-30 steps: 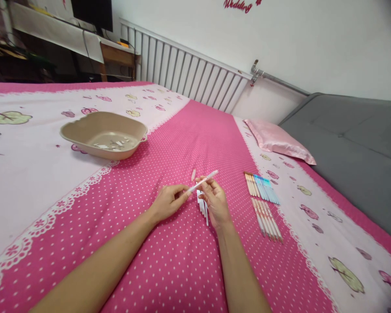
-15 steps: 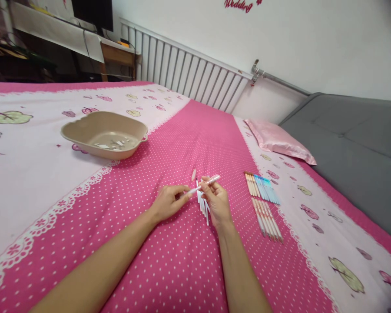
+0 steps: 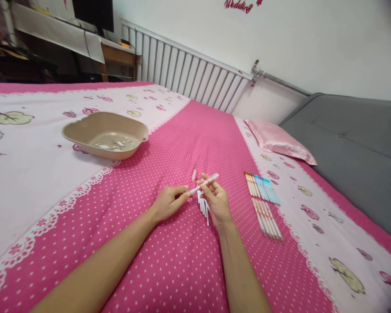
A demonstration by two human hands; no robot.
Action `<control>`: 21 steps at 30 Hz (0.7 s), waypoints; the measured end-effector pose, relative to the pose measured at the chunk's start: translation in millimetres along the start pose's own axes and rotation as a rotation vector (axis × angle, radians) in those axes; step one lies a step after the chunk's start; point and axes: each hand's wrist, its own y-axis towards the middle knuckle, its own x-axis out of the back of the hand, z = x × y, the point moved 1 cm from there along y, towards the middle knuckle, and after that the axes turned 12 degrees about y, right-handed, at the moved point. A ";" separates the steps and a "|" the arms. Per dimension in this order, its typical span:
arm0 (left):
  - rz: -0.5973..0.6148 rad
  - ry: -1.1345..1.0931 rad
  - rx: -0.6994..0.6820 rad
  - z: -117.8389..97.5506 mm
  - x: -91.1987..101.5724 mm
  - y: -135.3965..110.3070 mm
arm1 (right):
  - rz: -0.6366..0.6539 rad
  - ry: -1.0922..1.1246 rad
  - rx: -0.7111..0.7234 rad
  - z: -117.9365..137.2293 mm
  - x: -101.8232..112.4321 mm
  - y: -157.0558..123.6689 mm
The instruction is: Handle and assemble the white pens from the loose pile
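Note:
A slim pen [image 3: 211, 178] with a pinkish patterned barrel slants up to the right between my two hands. My left hand [image 3: 168, 202] pinches its lower end between thumb and forefinger. Around the upper barrel close the thumb and fingers of my right hand [image 3: 219, 203]. Several thin white sticks [image 3: 202, 206], which look like pen refills, lie on the bedspread under my right hand, partly covered by it. Just beyond them rests a small pale pink piece, perhaps a pen cap [image 3: 193, 174].
Right of my hands, pens lie side by side: an orange and blue row [image 3: 263, 188], and nearer me a pale patterned row [image 3: 267, 220]. A beige basin [image 3: 135, 150] with small white pieces stands at left. A pink pillow [image 3: 276, 141] lies by the grey headboard [image 3: 352, 143].
The pen has turned slightly in my fingers, so more of its patterned barrel shows. Some right-hand fingers have lifted and loosened a little. My left hand has hardly moved.

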 end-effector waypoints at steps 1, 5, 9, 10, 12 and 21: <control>-0.001 0.002 -0.003 0.0 -0.2 0.1 | -0.010 -0.009 0.002 -0.8 0.6 0.6; -0.008 0.014 -0.015 -1.1 -0.6 0.9 | -0.048 -0.039 0.027 -2.9 3.0 2.0; -0.015 0.027 -0.010 -1.9 -0.9 1.1 | -0.051 -0.072 0.042 -4.1 5.2 2.3; -0.018 0.028 -0.009 -1.7 -1.2 1.0 | -0.048 -0.078 0.045 -4.2 5.6 2.4; -0.031 0.036 0.004 -0.8 -1.9 0.8 | -0.051 -0.096 0.063 -4.0 6.1 2.5; -0.053 0.063 0.010 -0.5 -2.9 0.8 | -0.115 -0.157 0.123 -4.8 2.6 2.0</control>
